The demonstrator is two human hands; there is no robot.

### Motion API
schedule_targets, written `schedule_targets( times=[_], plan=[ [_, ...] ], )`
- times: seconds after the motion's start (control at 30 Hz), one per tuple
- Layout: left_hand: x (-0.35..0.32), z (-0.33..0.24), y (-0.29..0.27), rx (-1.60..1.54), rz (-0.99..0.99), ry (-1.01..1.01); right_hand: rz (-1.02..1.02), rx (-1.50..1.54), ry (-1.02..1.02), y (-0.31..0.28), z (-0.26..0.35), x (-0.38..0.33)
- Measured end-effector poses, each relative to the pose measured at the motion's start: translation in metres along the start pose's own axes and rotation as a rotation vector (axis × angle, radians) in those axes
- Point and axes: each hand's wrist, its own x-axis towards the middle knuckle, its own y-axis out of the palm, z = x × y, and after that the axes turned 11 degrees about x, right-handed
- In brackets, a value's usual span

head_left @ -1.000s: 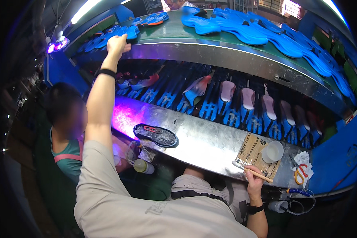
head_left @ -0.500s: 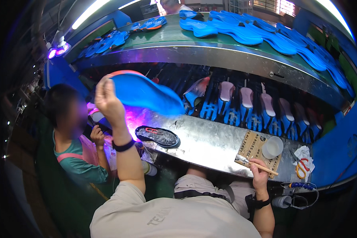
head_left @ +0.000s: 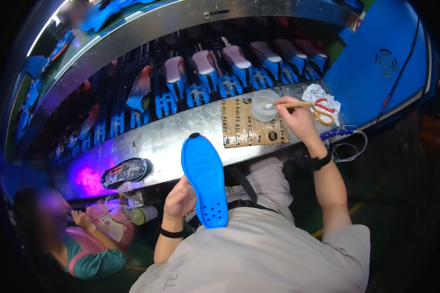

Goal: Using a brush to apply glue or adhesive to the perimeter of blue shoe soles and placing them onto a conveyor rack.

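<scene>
The blue sole [head_left: 204, 180] is in the left hand [head_left: 181, 198], just to that hand's right, over the lap. The hand grips it by its left edge, probably so that the broad face stays clear; the holed end lies against the shirt and the dark-tipped end points away. The fingers behind the sole are hidden, as is its other face.

Up and to the right of the left hand, the right hand [head_left: 298, 119] grasps a wooden-handled brush [head_left: 298, 104]. Its bristles sit over the mouth of a translucent cup [head_left: 264, 118], just left of that hand; whether they touch the contents I cannot tell. The cup rests on a printed cardboard piece [head_left: 237, 132], perhaps laid there to catch drips.

Just right of the right hand lie a crumpled white cloth [head_left: 312, 91] and a tool with red and orange handles [head_left: 324, 111], its working end hard to make out. Left of and beyond the left hand, a dark sole [head_left: 127, 172] lies on the metal bench [head_left: 166, 141]. Farther left, a co-worker's hand [head_left: 83, 219] is raised; what it holds is unclear, and the black fisheye rim cuts off the shelf above
</scene>
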Motion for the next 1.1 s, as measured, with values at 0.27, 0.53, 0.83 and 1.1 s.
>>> schedule_targets(
  times=[0.27, 0.53, 0.83, 1.1],
  plan=[
    [-0.007, 0.017, -0.003, -0.015, -0.166, -0.03, 0.101, -0.242, 0.013, 0.005, -0.013, 0.005],
    [0.003, 0.013, -0.018, -0.065, -0.241, 0.067, -0.017, -0.163, -0.171, 0.014, 0.011, -0.006],
    [0.009, 0.009, -0.005, 0.02, -0.198, 0.033, 0.352, 0.345, -0.278, 0.069, 0.071, -0.019],
    [0.009, 0.002, 0.007, 0.066, -0.183, 0.038, 0.416, 0.288, -0.48, 0.084, 0.064, -0.016]
  ],
)
